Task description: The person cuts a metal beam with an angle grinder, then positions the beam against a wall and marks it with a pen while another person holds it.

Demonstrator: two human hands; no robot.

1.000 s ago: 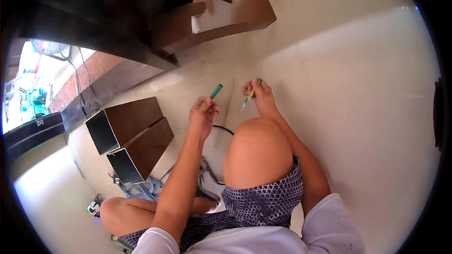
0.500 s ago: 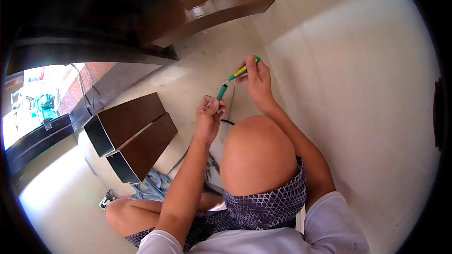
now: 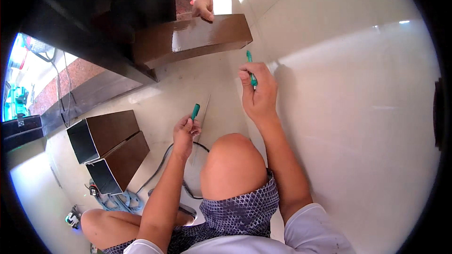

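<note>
My left hand (image 3: pixel 185 134) is closed round a short green pen cap (image 3: pixel 195 111), which sticks up past the fingertips. To its right and farther forward, my right hand (image 3: pixel 259 89) grips a slim green pen (image 3: pixel 249 57). The pen's narrow end points away from me, and part of its body is hidden by the fingers. Cap and pen are well apart. Beyond both hands lies a brown rectangular tube (image 3: pixel 197 37), with another person's hand (image 3: pixel 203 6) resting on its far edge.
Two brown hollow tubes (image 3: pixel 120 153) lie side by side at left, open ends toward me. A black cable (image 3: pixel 162 162) curls near my left forearm, and a thin pale strip (image 3: pixel 205 108) lies beyond my left hand. Light-blue straps (image 3: pixel 120 202) and a dark frame (image 3: pixel 94 33) are at left.
My hands have moved apart, the pen away from the cap, and the pen has turned to point forward. The other person's hand and forearm show more. The whole view has shifted.
</note>
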